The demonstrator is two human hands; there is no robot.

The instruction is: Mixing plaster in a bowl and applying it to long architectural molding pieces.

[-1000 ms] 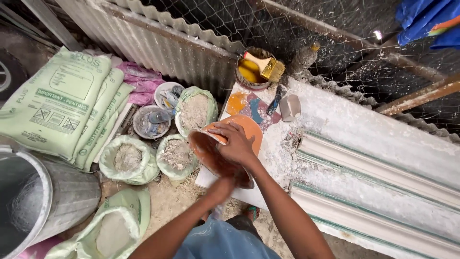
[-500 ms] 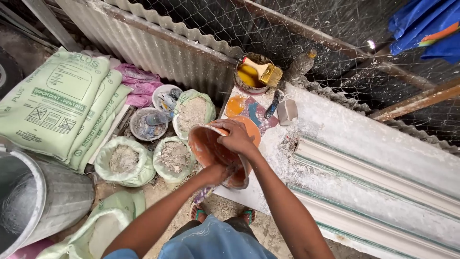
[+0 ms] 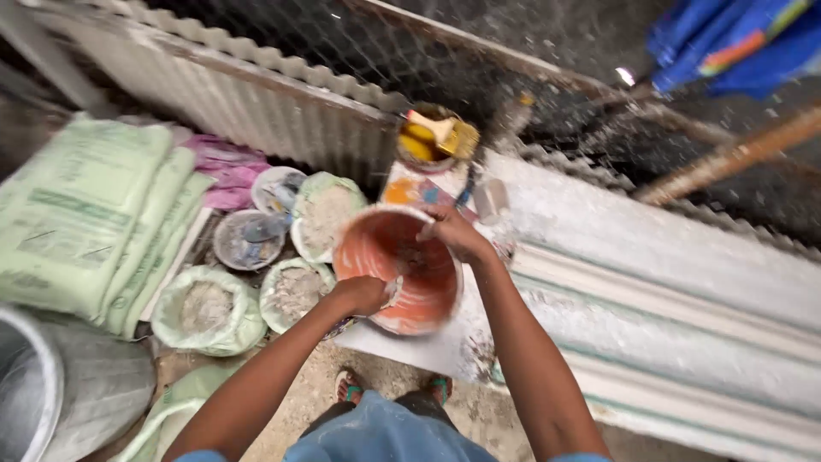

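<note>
- An orange bowl (image 3: 402,269), smeared inside with pale residue, sits tilted over the near left corner of a white slab (image 3: 428,346), its open mouth turned up toward the camera.
- The left hand (image 3: 363,293) is at the bowl's lower left rim, fingers curled tight over the edge; what shows of the grip looks closed on the rim, though the fingertips are hidden inside the bowl.
- The right hand (image 3: 453,233) comes in over the upper right rim, fingers (image 3: 430,229) bent down and bunched, reaching into the bowl's mouth. Motion blur hides whether they pinch anything or only press on the inner wall.
- The bowl thus lies between the two hands: its rim under the left fingers, its hollow under the right ones.
- At the slab's far edge stand a small pot (image 3: 426,137) of yellow stuff with a brush (image 3: 445,130) across it, and just beside it a pale cylinder (image 3: 491,199) lying near some coloured patches.
- To the right of the slab run long white moulded strips (image 3: 667,291), dusted with powder.
- Left of the slab, on the ground, open bags of grey and whitish powder (image 3: 205,306) sit close together, with two shallow dishes (image 3: 248,239) behind them.
- Further left lie stacked green sacks (image 3: 77,222); a grey metal bucket (image 3: 51,402) stands at the lower left.
- Corrugated sheet (image 3: 256,103) and wire mesh close off the far side.
- The person's sandalled feet (image 3: 349,387) show beneath the bowl.
</note>
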